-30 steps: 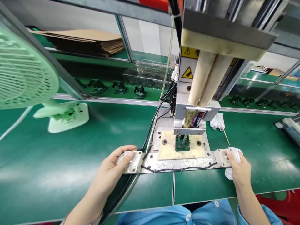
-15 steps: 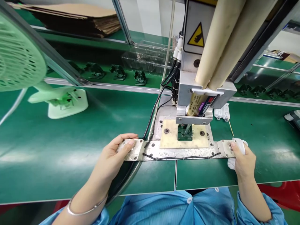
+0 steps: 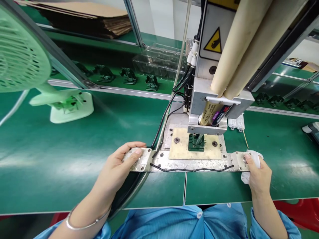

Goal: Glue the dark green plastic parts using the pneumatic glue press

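Note:
My left hand point(image 3: 116, 167) is closed around the left metal end block point(image 3: 147, 160) of the press base bar, thumb on top. At the other end, my right hand point(image 3: 261, 176) holds a crumpled white cloth point(image 3: 245, 178). Its thumb rests on the round button of the right metal end block point(image 3: 238, 161). Between the hands, a dark green part point(image 3: 192, 145) sits on a cream fixture plate point(image 3: 178, 152). Directly above stands a dispensing machine point(image 3: 195, 128) with a labelled adhesive cartridge point(image 3: 210, 112); its thin nozzle reaches down to the part.
On the left stands a green fan point(image 3: 82, 108). Several dark parts point(image 3: 152, 83) and clear plastic trays point(image 3: 152, 64) lie on the rear ledge. Black cables point(image 3: 161, 129) run left of the machine. White nozzle pieces point(image 3: 236, 122) and a thin stick point(image 3: 245, 138) lie at right.
The view has shifted slightly. Both hands keep their places on the end blocks, and the part stays under the nozzle.

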